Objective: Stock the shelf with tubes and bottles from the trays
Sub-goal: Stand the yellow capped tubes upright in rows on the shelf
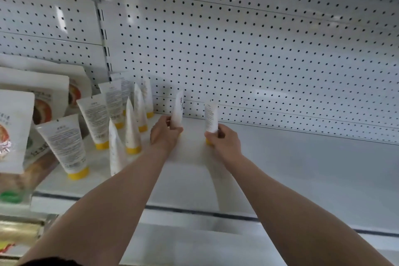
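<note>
Setting down: two tubes going onto the white shelf (302, 168) at once, caps down, near the pegboard back wall (259, 49).
Left hand (164, 134): fingers curled round the lower end of the left tube (178, 108), which leans a bit to the right, so I'd square it up before letting go.
Right hand (224, 142): fingers wrapped round the base of the right tube (211, 117), yellow cap just peeking out below, tube close to upright.
Tip: plant each cap flat, keep them in line with the stocked rows (121, 123) to the left, release slowly so nothing tips.
Tube count: I make it roughly eight already standing, plus two in hand.
Bottles: none visible.
Trays: out of shot.
Pouches (15, 127): three or so at far left, blurry.
</note>
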